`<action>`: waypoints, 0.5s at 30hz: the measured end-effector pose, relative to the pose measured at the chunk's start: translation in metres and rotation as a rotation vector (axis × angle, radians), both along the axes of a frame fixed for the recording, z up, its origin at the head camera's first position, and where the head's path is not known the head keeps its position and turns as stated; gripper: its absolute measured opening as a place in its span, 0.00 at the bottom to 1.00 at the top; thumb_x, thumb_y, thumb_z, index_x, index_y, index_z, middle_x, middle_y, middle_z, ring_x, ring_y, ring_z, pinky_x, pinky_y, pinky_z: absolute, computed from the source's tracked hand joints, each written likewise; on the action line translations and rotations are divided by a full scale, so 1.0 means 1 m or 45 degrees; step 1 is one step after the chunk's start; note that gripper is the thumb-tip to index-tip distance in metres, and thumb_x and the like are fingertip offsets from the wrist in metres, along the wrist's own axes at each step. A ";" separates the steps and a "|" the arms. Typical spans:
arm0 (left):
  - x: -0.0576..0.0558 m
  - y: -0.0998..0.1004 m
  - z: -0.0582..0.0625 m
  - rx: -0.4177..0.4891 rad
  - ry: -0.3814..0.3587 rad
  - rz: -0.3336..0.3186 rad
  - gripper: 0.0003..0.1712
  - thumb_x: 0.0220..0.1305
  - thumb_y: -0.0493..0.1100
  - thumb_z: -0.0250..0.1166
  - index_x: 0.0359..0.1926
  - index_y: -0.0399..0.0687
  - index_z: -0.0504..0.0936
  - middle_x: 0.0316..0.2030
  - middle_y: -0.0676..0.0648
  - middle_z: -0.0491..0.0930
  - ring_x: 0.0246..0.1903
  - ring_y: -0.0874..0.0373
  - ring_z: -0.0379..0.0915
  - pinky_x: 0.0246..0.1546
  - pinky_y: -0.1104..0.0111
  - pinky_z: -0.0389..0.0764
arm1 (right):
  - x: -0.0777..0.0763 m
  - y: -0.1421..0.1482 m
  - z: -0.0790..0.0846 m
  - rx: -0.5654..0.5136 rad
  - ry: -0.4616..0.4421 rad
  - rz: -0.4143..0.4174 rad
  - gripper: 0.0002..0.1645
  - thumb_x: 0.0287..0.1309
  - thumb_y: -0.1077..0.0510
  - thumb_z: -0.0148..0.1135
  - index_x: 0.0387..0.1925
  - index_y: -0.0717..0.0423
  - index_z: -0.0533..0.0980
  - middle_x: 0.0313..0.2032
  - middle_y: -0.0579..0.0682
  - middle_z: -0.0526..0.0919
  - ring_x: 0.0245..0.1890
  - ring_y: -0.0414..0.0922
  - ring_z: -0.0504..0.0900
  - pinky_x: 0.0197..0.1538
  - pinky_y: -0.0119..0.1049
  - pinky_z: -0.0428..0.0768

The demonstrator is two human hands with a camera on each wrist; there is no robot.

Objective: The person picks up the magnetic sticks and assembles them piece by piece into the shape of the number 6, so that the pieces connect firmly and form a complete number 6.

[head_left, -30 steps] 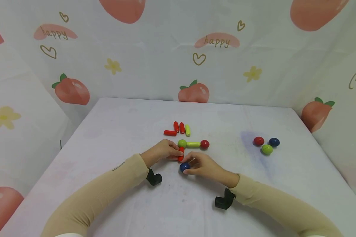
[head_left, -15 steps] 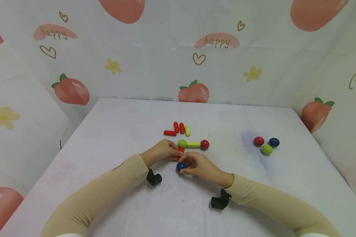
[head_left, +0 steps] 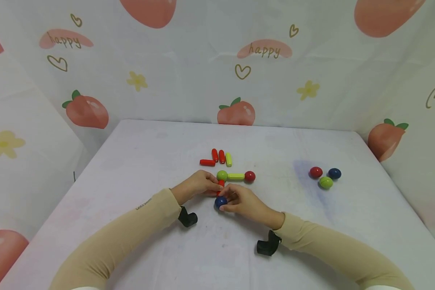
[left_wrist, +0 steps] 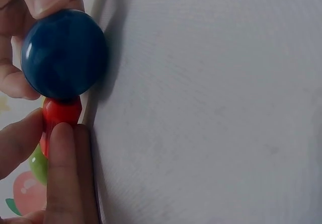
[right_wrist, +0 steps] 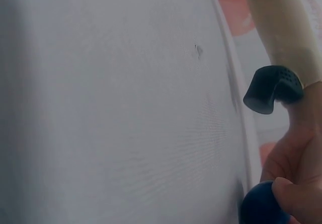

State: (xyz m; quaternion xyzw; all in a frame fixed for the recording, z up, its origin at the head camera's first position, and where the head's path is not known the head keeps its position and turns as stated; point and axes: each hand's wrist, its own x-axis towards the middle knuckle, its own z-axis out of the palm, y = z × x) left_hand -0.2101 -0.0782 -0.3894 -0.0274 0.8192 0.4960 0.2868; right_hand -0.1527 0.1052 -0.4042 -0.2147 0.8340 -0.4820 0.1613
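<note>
My left hand [head_left: 201,185] pinches a red rod [left_wrist: 61,114] between thumb and fingers. The far end of that rod meets a green ball [head_left: 222,175]. A ridged yellow-green rod [head_left: 236,176] runs right from the green ball to a red ball [head_left: 249,176]. In my right hand [head_left: 247,202], thumb and fingers grip a blue ball [head_left: 220,202] at the rod's near end. The left wrist view shows the blue ball touching the rod's end. In the right wrist view the blue ball [right_wrist: 262,206] is partly cut off by the frame's bottom edge.
Behind the joined pieces lie several loose rods, red ones [head_left: 207,162] and a yellow-green one [head_left: 228,159]. Towards the table's right side sit a loose red ball [head_left: 316,172], a blue ball [head_left: 334,173] and a green ball [head_left: 326,182]. A printed cloth [head_left: 188,80] hangs behind the white table [head_left: 148,149].
My right hand has moved slightly left and away from me, bringing the blue ball up to the red rod's near end. The left hand has stayed on the rod.
</note>
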 end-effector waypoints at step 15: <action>-0.001 0.000 -0.001 0.035 -0.049 0.003 0.14 0.59 0.39 0.69 0.44 0.35 0.80 0.34 0.46 0.79 0.26 0.62 0.77 0.35 0.74 0.82 | -0.003 0.001 -0.002 0.025 -0.005 -0.001 0.18 0.52 0.59 0.72 0.45 0.56 0.76 0.40 0.50 0.81 0.38 0.42 0.80 0.46 0.32 0.81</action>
